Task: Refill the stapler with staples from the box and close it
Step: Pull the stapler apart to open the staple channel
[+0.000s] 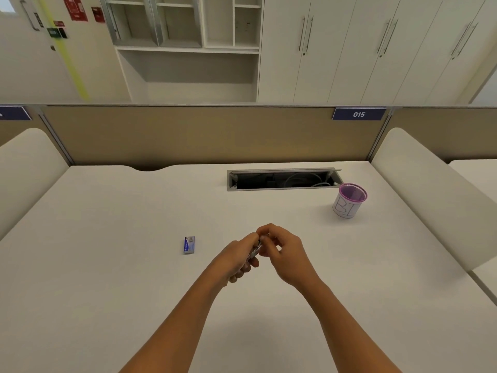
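hands meet above the middle of the white desk (107, 265), forearms reaching in from the bottom edge of the view. the left hand (236, 261) is curled around a small stapler (254, 251), of which only a thin metallic sliver shows between the two hands, slanting up toward the right. the right hand (285, 254) comes in from the other side, its fingertips (262, 238) pinched narrow at the upper end of that sliver — touching it or just beside it, too small to say which. whether the stapler is open or closed cannot be told, since the hands cover most of it.

the box of staples (189, 245) — small, blue and white — lies flat on the desk to the left of the hands, near them but apart, its long side running away from the person. whether it is open cannot be made out.

further back on the right stands a pink-rimmed mesh cup (349, 201) wrapped in white paper with handwriting on it, just in front of an open cable hatch (282, 179) set into the desk. a beige partition (188, 135) closes the far edge, with a blue tag (359, 114) reading 015.
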